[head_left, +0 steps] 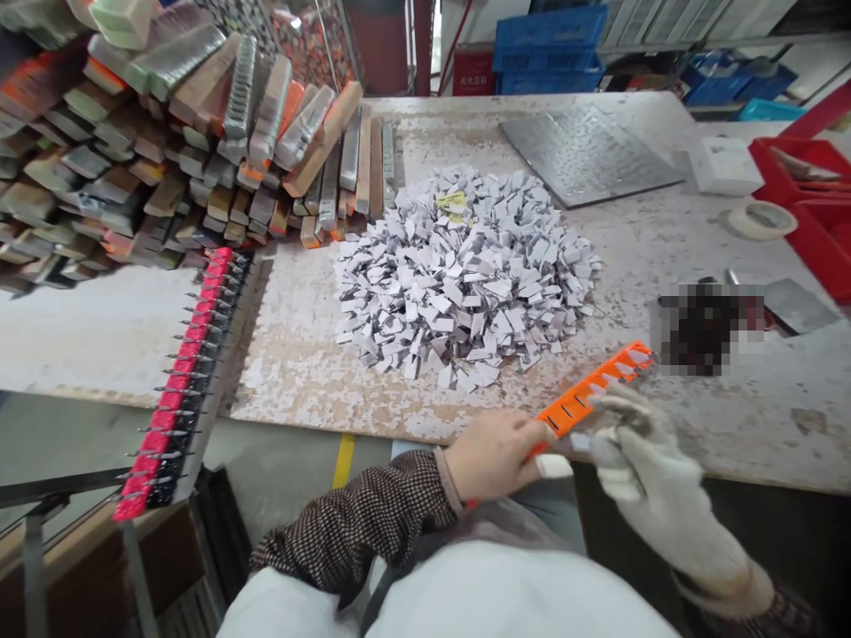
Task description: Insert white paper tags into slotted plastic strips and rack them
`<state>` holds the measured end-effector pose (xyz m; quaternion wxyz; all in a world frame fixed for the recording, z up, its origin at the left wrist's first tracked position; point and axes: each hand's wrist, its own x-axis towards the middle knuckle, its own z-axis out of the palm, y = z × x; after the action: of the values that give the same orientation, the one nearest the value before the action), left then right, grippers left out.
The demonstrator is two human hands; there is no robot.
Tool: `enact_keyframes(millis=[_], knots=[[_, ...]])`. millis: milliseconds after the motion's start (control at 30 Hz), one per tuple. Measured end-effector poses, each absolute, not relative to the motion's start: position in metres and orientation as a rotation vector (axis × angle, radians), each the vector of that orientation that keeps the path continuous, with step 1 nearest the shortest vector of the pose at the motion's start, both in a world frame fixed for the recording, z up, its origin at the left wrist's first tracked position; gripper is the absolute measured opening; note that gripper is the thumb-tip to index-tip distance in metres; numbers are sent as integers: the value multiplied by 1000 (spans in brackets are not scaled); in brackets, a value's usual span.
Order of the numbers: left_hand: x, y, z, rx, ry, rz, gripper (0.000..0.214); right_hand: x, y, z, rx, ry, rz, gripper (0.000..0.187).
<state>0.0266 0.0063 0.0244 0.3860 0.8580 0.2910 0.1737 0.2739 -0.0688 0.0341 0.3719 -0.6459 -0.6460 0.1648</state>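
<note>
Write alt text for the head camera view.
A person's left hand grips a notched orange strip, which their white-gloved right hand touches, at the edge of a speckled worktable. A heap of small white pieces lies on the table, with stacked bundles of strips behind.

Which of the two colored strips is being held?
The short orange strip, in the bare left hand beside the gloved right hand; the long red strip, set with metal spikes, lies apart to the left.
</note>
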Motion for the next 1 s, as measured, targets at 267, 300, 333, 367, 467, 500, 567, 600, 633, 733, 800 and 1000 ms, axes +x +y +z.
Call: enact_keyframes(millis=[267, 300, 333, 367, 467, 500, 567, 600, 633, 733, 800, 1000], knots=[[-4, 60, 16, 2590, 1377, 140, 10, 312, -19, 20, -1648, -2359, -441, 15], [-5, 61, 14, 2594, 1373, 117, 10, 311, -17, 20, -1623, -2392, -510, 14], [-5, 62, 12, 2598, 1367, 101, 11, 309, -16, 20, -1594, -2417, -573, 14], [-5, 62, 11, 2600, 1359, 91, 12, 308, -14, 20, -1563, -2438, -627, 15], [-3, 64, 8, 2566, 1328, 99, 13, 306, -6, 24, -1551, -2540, -605, 19], [-3, 64, 7, 2546, 1316, 112, 11, 306, -3, 26, -1564, -2584, -545, 21], [-4, 66, 7, 2501, 1282, 147, 6, 307, 2, 28, -1597, -2648, -420, 24], [-4, 66, 6, 2474, 1268, 171, 4, 308, 3, 28, -1612, -2660, -380, 23], [-5, 65, 6, 2441, 1263, 203, 4, 309, 3, 27, -1624, -2663, -361, 22], [-7, 59, 5, 2276, 1284, 341, 9, 315, 2, 20, -1612, -2633, -372, 23], [-8, 50, 5, 2103, 1275, 464, 13, 322, 2, 13, -1544, -2575, -404, 27], [0, 12, 10, 1876, 1167, 760, 13, 326, -3, 21, -1599, -2355, -424, 28]])
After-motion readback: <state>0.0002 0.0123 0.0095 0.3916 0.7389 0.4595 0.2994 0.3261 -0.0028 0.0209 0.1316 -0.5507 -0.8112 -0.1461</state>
